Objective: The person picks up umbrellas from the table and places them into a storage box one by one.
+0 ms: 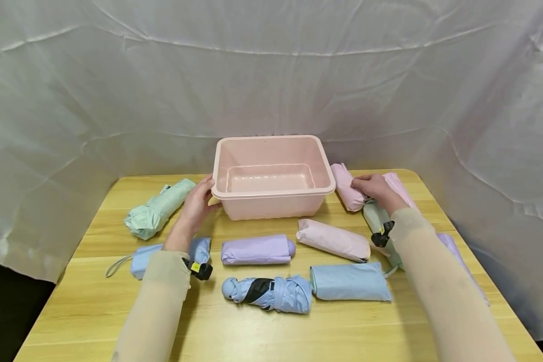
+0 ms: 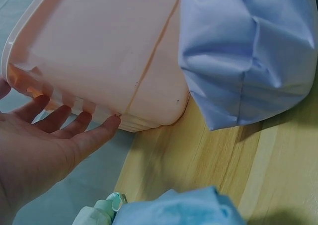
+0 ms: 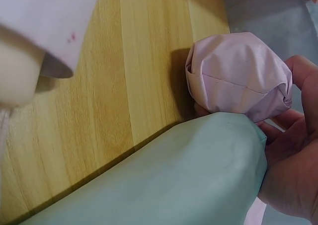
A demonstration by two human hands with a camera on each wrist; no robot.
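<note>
The left hand (image 1: 198, 203) is resting against the left end of the pale pink rectangular plastic tub (image 1: 271, 173), its fingers (image 2: 94, 133) lying straight and released along the ribbed underside of the smooth rolled rim. The tub is sitting at the back middle of the light wooden desk (image 1: 262, 327), whose grain is running crosswise.

The right hand (image 1: 376, 188) is curling over the rounded end of a pink folded fabric umbrella (image 1: 347, 187), just to the right of the tub; its fingers (image 3: 298, 135) are grasping that soft, pleated bundle. A sage green folded umbrella (image 3: 174, 180) is lying beside it, touching the palm.

Other rolled cloth umbrellas are lying about the desk: a mint green one (image 1: 156, 210) at the left, a lilac one (image 1: 258, 250) and a pale pink sleeved one (image 1: 334, 240) in the middle, a light blue loosely bunched one (image 1: 271, 293) and a light blue flat-sleeved one (image 1: 349, 282) nearer the front.
</note>
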